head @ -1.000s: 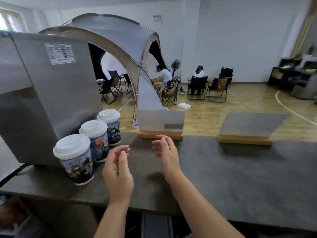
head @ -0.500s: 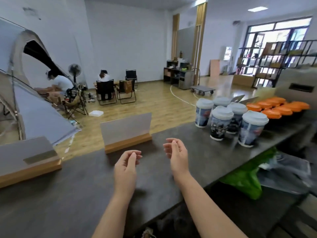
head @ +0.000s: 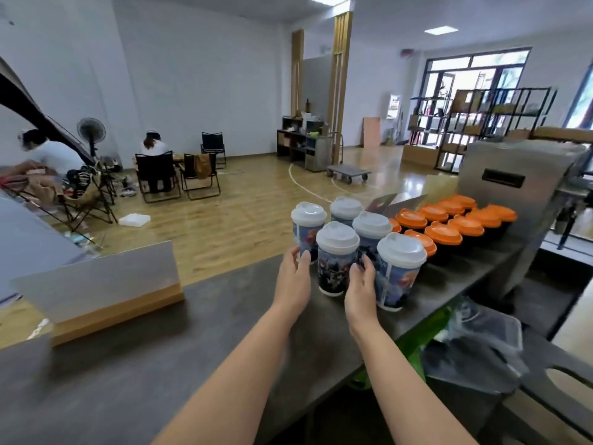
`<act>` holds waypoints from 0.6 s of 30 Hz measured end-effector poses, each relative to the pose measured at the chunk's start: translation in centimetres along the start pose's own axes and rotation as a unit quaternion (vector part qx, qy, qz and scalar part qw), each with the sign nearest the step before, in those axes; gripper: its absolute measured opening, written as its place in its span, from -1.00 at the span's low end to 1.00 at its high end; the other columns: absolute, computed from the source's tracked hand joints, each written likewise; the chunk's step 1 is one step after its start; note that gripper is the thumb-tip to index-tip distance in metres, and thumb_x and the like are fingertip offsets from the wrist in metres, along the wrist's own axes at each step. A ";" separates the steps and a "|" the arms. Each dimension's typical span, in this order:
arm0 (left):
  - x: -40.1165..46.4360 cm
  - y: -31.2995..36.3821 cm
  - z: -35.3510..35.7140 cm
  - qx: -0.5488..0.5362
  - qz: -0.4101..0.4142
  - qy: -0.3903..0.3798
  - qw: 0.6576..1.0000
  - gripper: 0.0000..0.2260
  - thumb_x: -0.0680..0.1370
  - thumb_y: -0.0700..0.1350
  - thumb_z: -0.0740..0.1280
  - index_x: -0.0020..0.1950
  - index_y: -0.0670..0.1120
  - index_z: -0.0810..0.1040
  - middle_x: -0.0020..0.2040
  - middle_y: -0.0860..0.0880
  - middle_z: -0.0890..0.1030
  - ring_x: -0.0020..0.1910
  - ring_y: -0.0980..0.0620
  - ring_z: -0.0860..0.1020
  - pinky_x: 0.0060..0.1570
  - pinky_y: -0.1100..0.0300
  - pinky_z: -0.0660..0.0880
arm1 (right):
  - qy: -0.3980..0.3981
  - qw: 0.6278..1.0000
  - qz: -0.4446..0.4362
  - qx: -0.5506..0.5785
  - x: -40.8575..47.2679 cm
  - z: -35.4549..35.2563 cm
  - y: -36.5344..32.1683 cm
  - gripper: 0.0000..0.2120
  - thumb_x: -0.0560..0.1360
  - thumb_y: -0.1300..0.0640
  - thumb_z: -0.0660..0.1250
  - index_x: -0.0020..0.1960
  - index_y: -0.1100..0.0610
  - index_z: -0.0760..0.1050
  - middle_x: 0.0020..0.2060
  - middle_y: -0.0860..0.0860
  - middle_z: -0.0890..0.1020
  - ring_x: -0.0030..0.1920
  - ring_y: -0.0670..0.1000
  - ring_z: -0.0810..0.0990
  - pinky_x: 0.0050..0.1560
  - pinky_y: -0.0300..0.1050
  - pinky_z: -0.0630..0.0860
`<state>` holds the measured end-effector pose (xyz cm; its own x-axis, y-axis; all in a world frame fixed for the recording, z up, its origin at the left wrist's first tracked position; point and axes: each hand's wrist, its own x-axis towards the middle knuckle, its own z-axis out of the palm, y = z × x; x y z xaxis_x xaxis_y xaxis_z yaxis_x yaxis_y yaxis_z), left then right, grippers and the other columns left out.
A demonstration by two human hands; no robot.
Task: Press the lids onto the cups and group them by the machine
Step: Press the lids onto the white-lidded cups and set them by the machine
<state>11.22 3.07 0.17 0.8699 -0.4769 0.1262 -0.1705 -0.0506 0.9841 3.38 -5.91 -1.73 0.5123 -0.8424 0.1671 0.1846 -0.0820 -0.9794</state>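
Observation:
Several printed cups with white lids pressed on stand in a cluster on the dark counter (head: 160,364). My left hand (head: 293,279) reaches to the base of the far-left cup (head: 307,229), its fingers fairly straight against that cup and the left side of the front cup (head: 336,261). My right hand (head: 362,292) has its fingertips in the gap between the front cup and the nearest right cup (head: 399,271), touching them. Neither hand lifts a cup. A steel machine (head: 513,187) stands at the right end of the counter.
Rows of black tubs with orange lids (head: 455,224) sit between the cups and the machine. A wooden-based sign holder (head: 96,284) stands on the counter's left. A green bag and clear plastic (head: 475,345) lie below the counter's near edge. People sit on chairs far behind.
My view has swung right, away from the cups by the other machine, to this cluster. Both hands have moved forward from mid-air to the cups.

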 end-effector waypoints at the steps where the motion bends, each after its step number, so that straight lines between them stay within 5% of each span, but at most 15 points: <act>1: 0.8 0.2 0.9 -0.014 -0.013 0.000 1.000 -0.58 0.68 0.09 0.09 0.50 -0.04 0.31 0.43 0.02 0.42 0.41 0.03 0.37 0.41 0.08 0.27 | -0.010 1.000 0.001 -0.002 0.8 0.0 0.2 -0.55 0.68 0.10 0.06 0.55 0.05 0.10 0.50 0.03 0.25 0.43 -0.06 0.24 0.30 -0.19 0.18; 5: 1.9 0.4 3.5 -0.108 -0.055 -0.012 0.993 -0.55 0.58 0.28 0.09 0.37 0.14 0.48 0.30 0.16 0.55 0.31 0.15 0.46 0.40 0.08 0.30 | -0.039 0.999 -0.006 0.008 2.1 0.9 0.9 -0.57 0.68 0.09 0.06 0.54 0.03 0.15 0.49 -0.01 0.29 0.48 -0.04 0.24 0.38 -0.17 0.19; 8: 0.1 0.4 3.1 -0.097 0.011 0.058 0.994 -0.62 0.59 0.22 0.07 0.30 0.18 0.52 0.21 0.19 0.61 0.23 0.23 0.53 0.29 0.13 0.42 | -0.047 0.999 -0.018 0.017 0.7 2.2 1.3 -0.60 0.67 0.01 0.07 0.49 0.00 0.25 0.37 -0.06 0.36 0.39 -0.12 0.30 0.43 -0.13 0.21; 11: -2.5 0.1 -0.4 -0.123 0.031 0.153 0.980 -0.65 0.61 0.18 0.07 0.24 0.14 0.55 0.15 0.18 0.63 0.16 0.26 0.55 0.16 0.22 0.46 | -0.078 0.996 -0.029 0.032 -1.9 4.5 0.8 -0.62 0.63 -0.12 0.07 0.36 -0.02 0.39 0.19 -0.10 0.44 0.23 -0.16 0.39 0.31 -0.17 0.29; 13: -4.2 -0.6 -3.9 -0.135 0.004 0.210 0.968 -0.60 0.54 0.26 0.08 0.18 0.14 0.57 0.13 0.13 0.65 0.16 0.18 0.57 0.22 0.08 0.49 | -0.126 0.989 -0.022 0.068 -3.8 6.9 0.4 -0.61 0.52 -0.22 0.10 0.11 0.02 0.49 0.02 -0.05 0.56 0.09 -0.07 0.53 0.18 -0.08 0.44; 15: -6.0 -1.2 -7.7 -0.131 -0.017 0.265 0.955 -0.65 0.60 0.21 0.08 0.16 0.11 0.57 0.14 0.06 0.64 0.18 0.10 0.58 0.26 -0.03 0.49 | -0.185 0.979 -0.008 0.090 -6.0 10.0 0.1 -0.67 0.50 -0.19 0.14 -0.08 0.06 0.45 -0.14 -0.01 0.57 -0.07 -0.04 0.54 0.00 -0.05 0.48; 18: -9.7 -0.7 -13.3 -0.112 0.007 0.345 0.932 -0.74 0.69 0.03 0.08 0.17 0.02 0.54 0.12 -0.02 0.62 0.14 0.06 0.58 0.17 0.03 0.52 | -0.268 0.958 0.003 0.104 -10.2 14.6 -0.8 -0.73 0.56 -0.11 0.19 -0.10 0.10 0.41 -0.17 0.00 0.56 -0.10 -0.03 0.53 -0.11 -0.12 0.46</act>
<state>9.12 19.42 -0.08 0.9718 0.2063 0.1145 -0.1513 0.1727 0.9733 10.27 10.57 -1.04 0.8611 -0.4427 0.2499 0.3144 0.0774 -0.9461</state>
